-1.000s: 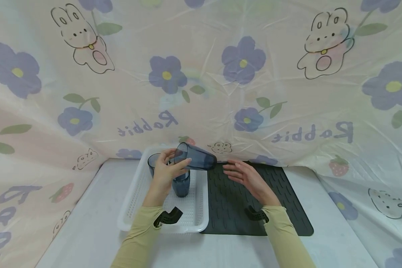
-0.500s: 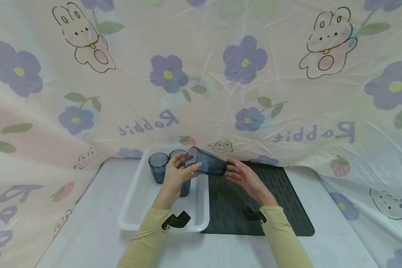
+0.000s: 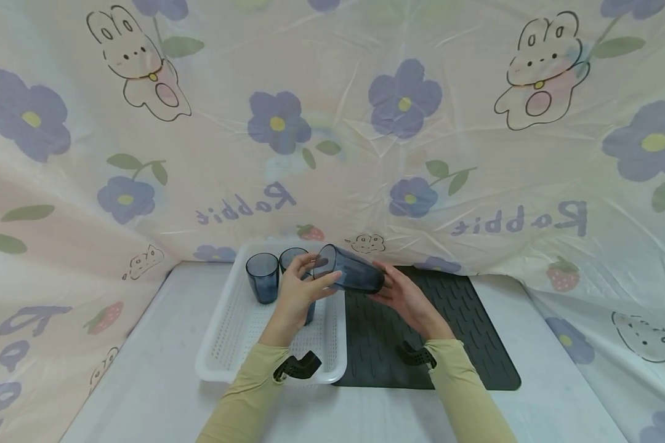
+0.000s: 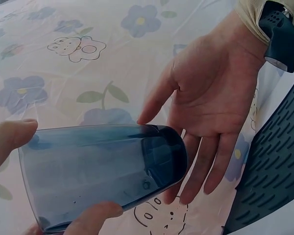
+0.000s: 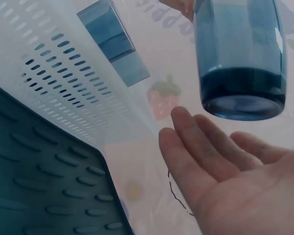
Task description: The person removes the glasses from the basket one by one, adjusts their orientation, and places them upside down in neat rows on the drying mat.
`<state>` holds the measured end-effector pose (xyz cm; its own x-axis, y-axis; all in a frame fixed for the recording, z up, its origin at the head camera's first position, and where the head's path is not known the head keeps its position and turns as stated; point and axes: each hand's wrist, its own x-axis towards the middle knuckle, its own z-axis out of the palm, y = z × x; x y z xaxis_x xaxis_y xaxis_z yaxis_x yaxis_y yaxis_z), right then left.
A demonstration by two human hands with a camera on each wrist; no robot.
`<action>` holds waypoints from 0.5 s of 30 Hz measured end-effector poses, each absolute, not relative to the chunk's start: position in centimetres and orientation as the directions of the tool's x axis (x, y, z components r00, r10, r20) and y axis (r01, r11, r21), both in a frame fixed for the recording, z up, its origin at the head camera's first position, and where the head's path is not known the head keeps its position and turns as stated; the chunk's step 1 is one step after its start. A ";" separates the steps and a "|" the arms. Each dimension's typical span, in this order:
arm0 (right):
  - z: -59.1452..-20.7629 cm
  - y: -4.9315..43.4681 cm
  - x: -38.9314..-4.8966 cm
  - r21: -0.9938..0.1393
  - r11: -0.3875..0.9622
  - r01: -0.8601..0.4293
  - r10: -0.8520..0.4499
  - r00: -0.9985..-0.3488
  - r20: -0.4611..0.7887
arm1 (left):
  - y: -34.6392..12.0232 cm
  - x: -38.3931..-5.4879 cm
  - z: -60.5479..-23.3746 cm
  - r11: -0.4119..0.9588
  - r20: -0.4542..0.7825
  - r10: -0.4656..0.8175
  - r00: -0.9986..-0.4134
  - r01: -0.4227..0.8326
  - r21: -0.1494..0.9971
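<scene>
With the left hand, gripping the tilted blue glass near the rim; just carried rightward, between the hands, to the extended fingers of the right hand, contact unclear; seemingly within reach of both.

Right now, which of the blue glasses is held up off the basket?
The tilted glass, gripped near its rim by the left hand, its base toward the right hand; the other glasses sit in the white basket.

From the basket on the table, the mat lies at three o'clock, the held glass is at two; inside, toward eleven, stands another glass.
</scene>
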<state>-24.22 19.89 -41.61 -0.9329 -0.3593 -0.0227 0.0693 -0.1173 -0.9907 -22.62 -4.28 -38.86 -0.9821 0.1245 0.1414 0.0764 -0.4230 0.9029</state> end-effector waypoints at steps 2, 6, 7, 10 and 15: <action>-41.6 19.8 -24.2 -0.989 -0.129 0.070 -0.360 -0.933 -0.019 | -4.2 -22.7 -38.8 -0.427 0.144 0.128 -0.981 0.077 0.901; -41.7 19.8 -24.2 -0.988 -0.143 0.053 -0.364 -0.931 0.003 | -4.1 -22.7 -38.8 -0.433 0.140 0.132 -0.981 0.069 0.899; -41.6 19.8 -24.1 -0.988 -0.145 0.050 -0.365 -0.931 0.006 | -4.1 -22.8 -38.8 -0.434 0.137 0.134 -0.981 0.067 0.898; -41.6 19.8 -24.2 -0.990 -0.131 0.042 -0.369 -0.929 0.010 | -4.0 -22.7 -38.7 -0.434 0.128 0.138 -0.982 0.056 0.899; -41.8 19.8 -24.1 -0.989 -0.140 0.038 -0.365 -0.931 0.016 | -4.0 -22.8 -38.9 -0.432 0.113 0.145 -0.983 0.040 0.901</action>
<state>-24.14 19.75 -41.78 -0.9307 -0.3655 0.0159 0.0381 -0.1400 -0.9894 -22.76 -4.02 -38.86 -0.9829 0.1454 0.1131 0.0397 -0.4323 0.9009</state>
